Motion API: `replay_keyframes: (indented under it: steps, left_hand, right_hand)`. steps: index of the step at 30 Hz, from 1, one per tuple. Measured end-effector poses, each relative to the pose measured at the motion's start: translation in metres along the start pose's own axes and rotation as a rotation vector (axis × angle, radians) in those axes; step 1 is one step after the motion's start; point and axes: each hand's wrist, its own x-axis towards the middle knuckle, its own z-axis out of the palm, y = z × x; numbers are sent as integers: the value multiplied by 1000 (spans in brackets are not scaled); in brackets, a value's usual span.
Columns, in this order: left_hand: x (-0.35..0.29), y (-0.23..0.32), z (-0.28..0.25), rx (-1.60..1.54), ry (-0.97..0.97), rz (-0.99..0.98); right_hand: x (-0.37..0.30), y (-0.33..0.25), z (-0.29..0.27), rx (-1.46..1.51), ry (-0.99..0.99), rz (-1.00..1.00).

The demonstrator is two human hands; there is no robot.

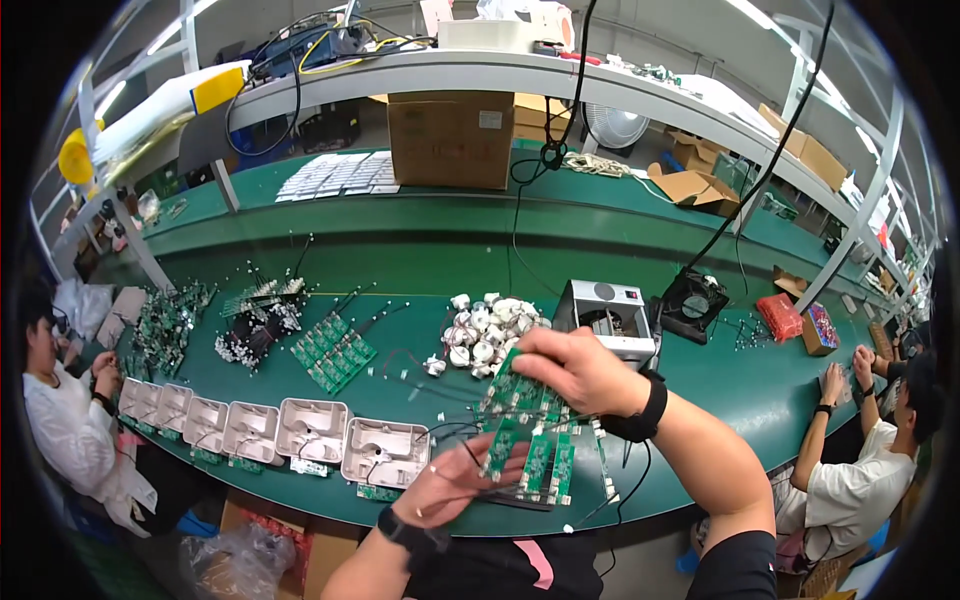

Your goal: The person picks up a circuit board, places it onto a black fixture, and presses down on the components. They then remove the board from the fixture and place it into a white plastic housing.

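Head view: we had the right hand (590, 372) pinching the green circuit boards (537, 465) at their upper end, lower centre of frame; our left hand (450, 485) was spread palm-up, fingers partly behind them. We judged them light, stiff, fragile, best edge-held

I read bright, even light from ceiling tubes (748, 12); faint sheen on the bench (735, 395). Left hand (450, 482) slightly motion-blurred, right hand (592, 372) crisper. Fisheye bows the shelf (350, 75); black vignette at the corners.
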Motion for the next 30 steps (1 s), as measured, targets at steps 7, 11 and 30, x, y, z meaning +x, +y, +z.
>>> replay_keyframes:
  steps: [7,11,30]
  left_hand:
    - [34,6,42,203,-270,-311]
    - [60,-11,31,498,-163,-139]
    - [55,-22,52,58,-100,-320]
  right_hand:
    - [-11,16,25,-402,-159,-203]
    - [-11,24,31,-601,-101,-263]
    - [-1,29,44,-454,324,-138]
